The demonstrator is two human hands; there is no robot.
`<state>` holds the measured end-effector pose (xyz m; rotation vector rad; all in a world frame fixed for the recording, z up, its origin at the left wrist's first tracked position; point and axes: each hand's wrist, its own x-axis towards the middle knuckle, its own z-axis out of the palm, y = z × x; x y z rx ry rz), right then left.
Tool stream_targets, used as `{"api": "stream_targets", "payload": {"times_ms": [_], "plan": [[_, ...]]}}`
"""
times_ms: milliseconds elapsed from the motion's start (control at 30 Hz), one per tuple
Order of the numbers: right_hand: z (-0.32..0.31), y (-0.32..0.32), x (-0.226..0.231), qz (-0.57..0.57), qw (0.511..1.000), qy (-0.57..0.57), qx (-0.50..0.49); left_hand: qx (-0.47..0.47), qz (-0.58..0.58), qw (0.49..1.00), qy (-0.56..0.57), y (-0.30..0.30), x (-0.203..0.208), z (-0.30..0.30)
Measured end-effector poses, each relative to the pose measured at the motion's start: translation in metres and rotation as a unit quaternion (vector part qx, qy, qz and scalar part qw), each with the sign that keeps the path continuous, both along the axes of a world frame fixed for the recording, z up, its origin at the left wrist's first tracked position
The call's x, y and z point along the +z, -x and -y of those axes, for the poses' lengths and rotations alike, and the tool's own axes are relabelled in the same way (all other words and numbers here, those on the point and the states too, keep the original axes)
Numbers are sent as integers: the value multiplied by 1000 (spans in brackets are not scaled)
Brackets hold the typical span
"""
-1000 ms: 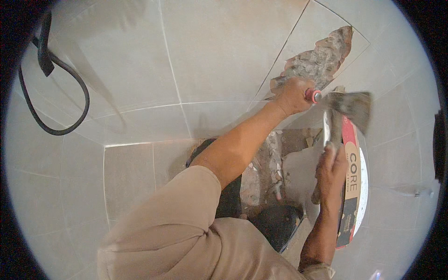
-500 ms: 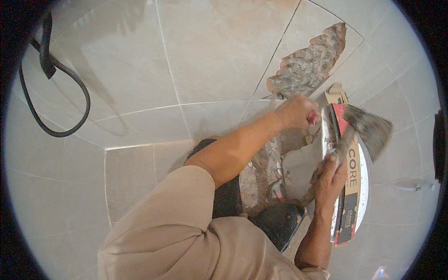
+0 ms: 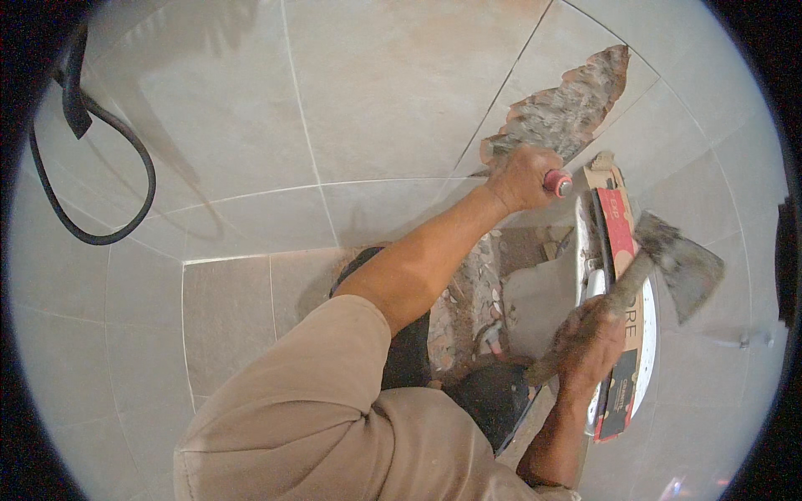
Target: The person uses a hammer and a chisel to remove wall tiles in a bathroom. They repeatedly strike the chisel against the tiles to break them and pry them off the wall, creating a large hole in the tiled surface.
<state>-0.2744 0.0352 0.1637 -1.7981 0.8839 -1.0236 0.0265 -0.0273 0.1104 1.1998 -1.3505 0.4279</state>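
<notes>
My left hand (image 3: 522,177) is closed around the red handle of a chisel (image 3: 558,182), its metal end cap facing me. The chisel's blade is hidden behind the hand, which is at the lower end of a rough chipped patch (image 3: 572,104) in the wall tile. In my right hand (image 3: 591,344) is the handle of a hatchet (image 3: 681,265). The hatchet's broad, worn metal head is out to the right, apart from the chisel and slightly blurred. Broken tile and mortar bits (image 3: 476,301) lie below my left forearm.
At the right, a long printed cardboard box (image 3: 626,367) lies over a white rounded object (image 3: 648,367). Tiled wall (image 3: 384,92) surrounds the corner. A black hose or cable (image 3: 150,179) loops at the upper left. Dark footwear (image 3: 493,401) shows below me.
The hatchet head has swung right and down, farther from the chisel. My left hand has risen slightly, and the chisel's capped end now shows more plainly. The view has shifted a little.
</notes>
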Motion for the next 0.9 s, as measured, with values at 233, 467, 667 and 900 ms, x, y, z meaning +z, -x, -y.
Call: {"api": "stream_targets", "payload": {"times_ms": [233, 467, 667, 900], "plan": [[0, -26, 25, 271, 927, 202, 159, 11, -34, 999, 16, 1, 5, -4], [25, -39, -6, -230, 961, 151, 41, 21, -26, 999, 29, -9, -8, 5], [5, -27, 59, 334, 898, 70, 278, 2, -74, 997, 14, -3, -1, 6], [37, -47, -21, -169, 970, 176, 18, 40, 18, 999, 33, -14, -13, 17]]}}
